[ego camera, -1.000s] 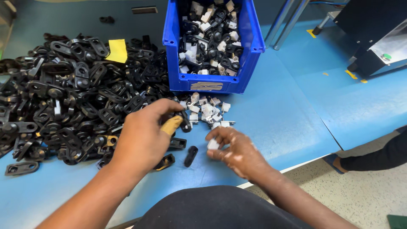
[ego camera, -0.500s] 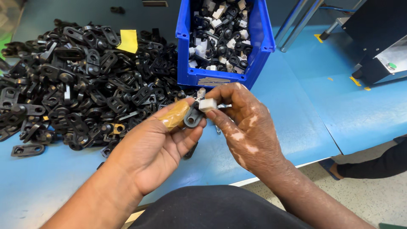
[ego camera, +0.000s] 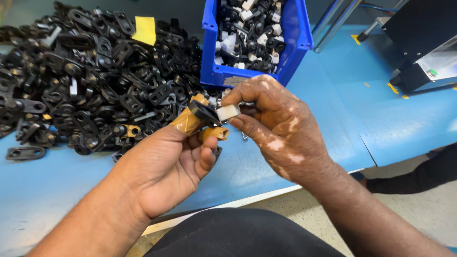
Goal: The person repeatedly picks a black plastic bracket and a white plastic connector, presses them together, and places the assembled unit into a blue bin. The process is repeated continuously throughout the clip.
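White clip (ego camera: 228, 112) against black bracket (ego camera: 203, 113)

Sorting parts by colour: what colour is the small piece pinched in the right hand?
White, seen in the head view.

A blue bench top (ego camera: 333, 119) carries everything. On it stands a blue plastic bin (ego camera: 295, 45) holding black and white parts. Left of the bin sprawls a large heap of black plastic brackets (ego camera: 90, 90), with a yellow slip (ego camera: 144, 30) lying on the heap. Right of the bin sits a black machine (ego camera: 423, 43).
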